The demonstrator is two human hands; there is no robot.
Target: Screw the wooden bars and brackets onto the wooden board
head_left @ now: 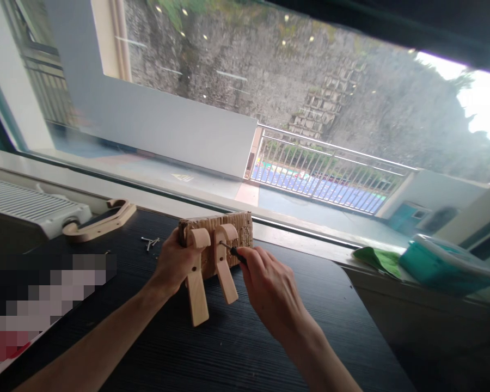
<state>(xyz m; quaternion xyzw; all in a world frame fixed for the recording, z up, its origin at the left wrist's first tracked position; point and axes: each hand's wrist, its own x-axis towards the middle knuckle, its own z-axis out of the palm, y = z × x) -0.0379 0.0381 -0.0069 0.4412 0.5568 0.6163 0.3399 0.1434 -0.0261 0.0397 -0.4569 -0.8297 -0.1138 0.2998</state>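
Observation:
A brown block with a ridged, corrugated-looking face (242, 231) stands tilted above the dark table. Two light wooden hook-shaped pieces lie against its front: a left wooden hook (198, 296) and a right wooden hook (226, 272), each with dark holes. My left hand (175, 261) is closed around the block's left end and the left hook. In my right hand (267, 272) is a screwdriver with a dark handle (239, 255). Its shaft points left to a hole in the upper part of the right hook. The tip's exact contact is too small to tell.
Several screws (150, 243) lie loose on the dark table (155, 348). Behind them rests another curved wooden piece (102, 222), near a white radiator (32, 207). A teal bin (445, 267) and a green cloth (378, 261) sit at the right by the window. A pixelated object occupies the lower left.

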